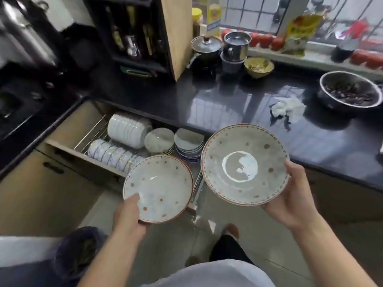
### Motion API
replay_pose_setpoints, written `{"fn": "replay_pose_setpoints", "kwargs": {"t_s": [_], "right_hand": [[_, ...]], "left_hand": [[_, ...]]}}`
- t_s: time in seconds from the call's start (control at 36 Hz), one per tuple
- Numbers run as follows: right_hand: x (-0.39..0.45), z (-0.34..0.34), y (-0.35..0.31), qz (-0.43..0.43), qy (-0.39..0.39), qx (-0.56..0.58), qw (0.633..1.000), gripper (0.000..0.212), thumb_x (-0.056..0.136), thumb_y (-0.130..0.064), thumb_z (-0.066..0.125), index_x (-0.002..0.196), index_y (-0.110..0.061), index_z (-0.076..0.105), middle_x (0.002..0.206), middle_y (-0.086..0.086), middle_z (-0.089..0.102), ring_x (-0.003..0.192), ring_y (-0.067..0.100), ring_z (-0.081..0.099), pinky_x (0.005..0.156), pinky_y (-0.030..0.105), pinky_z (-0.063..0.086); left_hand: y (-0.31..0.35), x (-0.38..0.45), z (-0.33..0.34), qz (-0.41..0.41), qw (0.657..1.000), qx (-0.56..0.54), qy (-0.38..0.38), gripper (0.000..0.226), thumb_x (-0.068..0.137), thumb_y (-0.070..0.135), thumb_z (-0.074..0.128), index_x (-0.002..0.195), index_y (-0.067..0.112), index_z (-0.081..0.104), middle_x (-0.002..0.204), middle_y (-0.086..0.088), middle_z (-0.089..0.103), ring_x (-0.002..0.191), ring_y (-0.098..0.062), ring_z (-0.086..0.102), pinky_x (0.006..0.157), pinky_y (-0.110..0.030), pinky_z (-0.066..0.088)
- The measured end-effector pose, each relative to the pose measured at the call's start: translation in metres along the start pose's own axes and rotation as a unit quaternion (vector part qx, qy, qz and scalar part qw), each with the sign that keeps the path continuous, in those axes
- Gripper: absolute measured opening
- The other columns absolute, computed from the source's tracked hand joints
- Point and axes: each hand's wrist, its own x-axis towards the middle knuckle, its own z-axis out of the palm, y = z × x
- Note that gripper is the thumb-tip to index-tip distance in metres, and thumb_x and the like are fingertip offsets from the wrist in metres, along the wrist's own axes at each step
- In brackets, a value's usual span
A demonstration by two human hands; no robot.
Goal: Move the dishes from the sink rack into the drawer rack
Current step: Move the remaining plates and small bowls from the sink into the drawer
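Left hand [129, 212] grips the smaller dotted plate [158, 188] at its near-left rim, thumb over the inner face, fingers hidden beneath. Plate sits tilted, held above the near right corner of the open drawer rack [91, 133].

Right hand [290, 195] holds the larger dotted plate [245, 164] at its right rim, thumb on the edge, fingers curled under. This plate is tilted toward the camera, in the air right of the drawer and in front of the counter edge. The two plates are just beside each other; whether they touch, cannot tell.

In the drawer rack: a row of white bowls [126, 129] on edge at the far left, a row of blue-patterned bowls [112, 154] nearer, a stack of small plates [159, 140] in the middle, a stack of blue-rimmed bowls [188, 145] right of that.

Dark countertop [228, 100] behind holds a lidded black pot [205, 48], a steel canister [236, 45], a yellowish bowl [259, 67], a steel colander [350, 92] far right and a crumpled white rag [288, 109].
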Motion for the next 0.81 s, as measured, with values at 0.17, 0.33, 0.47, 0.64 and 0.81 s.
{"fn": "replay_pose_setpoints", "kwargs": {"t_s": [0.17,0.33,0.47,0.64,0.81], "right_hand": [[0.057,0.028,0.059,0.038,0.076,-0.067,0.994,0.048,0.1,-0.03,0.032,0.136,-0.016,0.06,0.134,0.014,0.066,0.117,0.032,0.066,0.091,0.049,0.056],[0.124,0.039,0.102,0.123,0.146,-0.148,0.97,0.038,0.098,-0.014,0.036,0.125,-0.013,0.062,0.115,0.015,0.075,0.105,0.04,0.07,0.093,0.074,0.048],[0.188,0.051,0.147,0.206,0.194,-0.296,0.912,0.028,0.096,-0.018,0.049,0.107,0.003,0.064,0.09,0.024,0.076,0.084,0.042,0.072,0.091,0.073,0.05],[0.27,0.096,0.211,0.269,0.164,-0.395,0.863,0.042,0.101,-0.025,0.033,0.112,0.007,0.058,0.066,0.021,0.071,0.053,0.034,0.069,0.056,0.043,0.059],[0.313,0.114,0.249,0.304,0.187,-0.417,0.836,0.039,0.1,-0.02,0.034,0.099,0.011,0.058,0.068,0.024,0.072,0.042,0.026,0.058,0.049,0.03,0.045]], "left_hand": [[0.033,0.061,-0.06,-0.055,0.99,-0.083,0.096,0.029,0.103,0.022,0.056,0.131,0.02,0.061,0.125,-0.013,0.068,0.11,-0.038,0.066,0.082,-0.056,0.059],[0.086,0.111,-0.072,-0.048,0.988,-0.09,0.118,0.03,0.106,0.023,0.052,0.136,0.021,0.055,0.115,-0.012,0.066,0.102,-0.036,0.065,0.081,-0.06,0.056],[0.12,0.142,-0.081,-0.063,0.983,-0.07,0.157,0.037,0.107,0.03,0.051,0.142,0.019,0.051,0.127,-0.014,0.062,0.105,-0.037,0.063,0.084,-0.059,0.054],[0.146,0.187,-0.086,-0.076,0.979,-0.076,0.17,0.036,0.107,0.031,0.051,0.142,0.02,0.051,0.126,-0.014,0.063,0.105,-0.036,0.063,0.076,-0.055,0.055],[0.166,0.236,-0.076,-0.093,0.986,-0.071,0.119,0.034,0.108,0.033,0.047,0.141,0.022,0.052,0.125,-0.015,0.066,0.107,-0.037,0.064,0.084,-0.057,0.055]]}}
